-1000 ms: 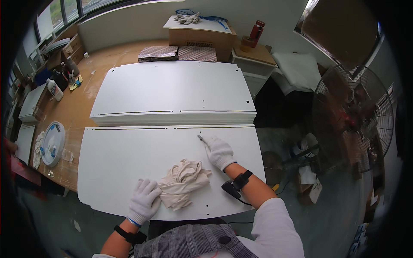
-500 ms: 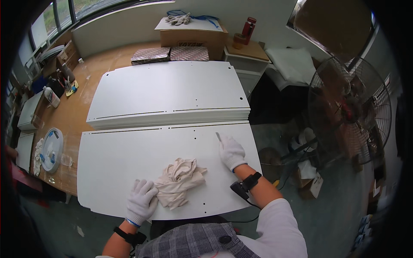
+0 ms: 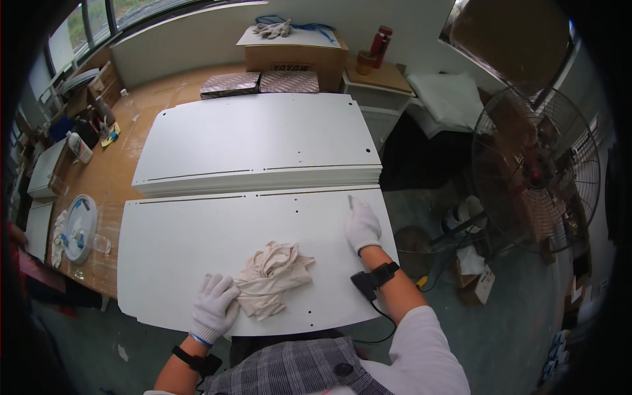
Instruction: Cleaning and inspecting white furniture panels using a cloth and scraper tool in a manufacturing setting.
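Note:
A white board [image 3: 171, 250] with small dark holes and a slotted line along its far edge lies before me. My left hand [image 3: 214, 307], in a white knit glove, rests flat on the board near its front edge, fingers stretched. Its fingertips meet the left side of a crumpled cream cloth [image 3: 275, 280]. Near the board's right edge, my gloved right hand [image 3: 363, 229] is closed round a thin grey blade-like tool [image 3: 350, 201]. The tool's tip points away from me, just short of the slotted line; its other end is hidden in the glove.
Behind lies a stack of similar white boards [image 3: 257, 135], with two patterned boxes [image 3: 289, 82] beyond it. A white round lid [image 3: 80, 230] and a bottle [image 3: 79, 148] are on the brown table [image 3: 112, 178]. At right stands a large fan [image 3: 536, 171]. Another person's sleeve [image 3: 39, 270] shows far left.
My right hand has shifted a little to the right and away from me with the thin tool, which now points straighter ahead. The left hand and the cloth stay in place.

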